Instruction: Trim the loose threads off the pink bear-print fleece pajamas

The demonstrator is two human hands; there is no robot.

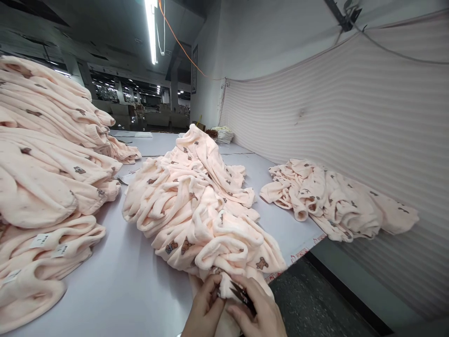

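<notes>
A heap of peach fleece garments with small brown bear prints (pixel 196 206) lies in the middle of the white table (pixel 119 285). Its near end hangs over the front edge, where both my hands meet. My left hand (pixel 205 309) pinches a fold of the fleece at the edge. My right hand (pixel 257 311) is closed around a small pair of dark thread snips (pixel 241 295), whose tips touch the same fold.
A tall stack of folded peach garments with white tags (pixel 42 187) fills the left side. A smaller pile of the same fleece (pixel 336 201) lies at the right by a striped fabric wall (pixel 351 117). A dark floor (pixel 315 304) shows below the table's edge.
</notes>
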